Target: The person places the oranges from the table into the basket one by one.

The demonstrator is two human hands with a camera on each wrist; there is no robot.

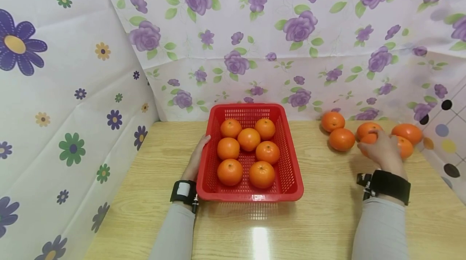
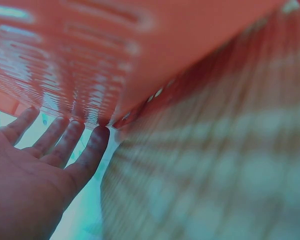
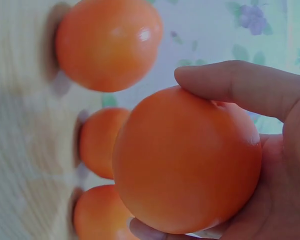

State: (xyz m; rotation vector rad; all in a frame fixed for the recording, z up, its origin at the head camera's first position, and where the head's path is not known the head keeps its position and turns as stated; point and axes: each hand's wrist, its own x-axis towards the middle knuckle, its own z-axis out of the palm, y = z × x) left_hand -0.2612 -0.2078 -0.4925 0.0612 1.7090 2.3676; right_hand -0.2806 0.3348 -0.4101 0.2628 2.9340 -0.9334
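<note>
A red plastic basket [image 1: 251, 197] with slotted walls stands on the table, with several oranges [image 1: 248, 139] spread over its bottom. My left hand [image 1: 196, 159] rests against the basket's left wall; in the left wrist view its fingers [image 2: 92, 155] are extended, tips at the slotted side. At the right, my right hand [image 1: 386, 151] grips an orange [image 3: 187, 160], thumb over one side and a fingertip showing on the opposite side. Whether this orange is clear of the tabletop, I cannot tell. Close around that hand lie several more oranges [image 1: 342, 139].
The wooden table [image 1: 324, 219] meets a flowered cloth [image 1: 233, 41] at the back. Another patterned cloth [image 1: 73, 102] borders the left side, and a dotted one [image 1: 445, 142] the right. Two loose oranges [image 1: 333, 121] sit between the basket and the right hand.
</note>
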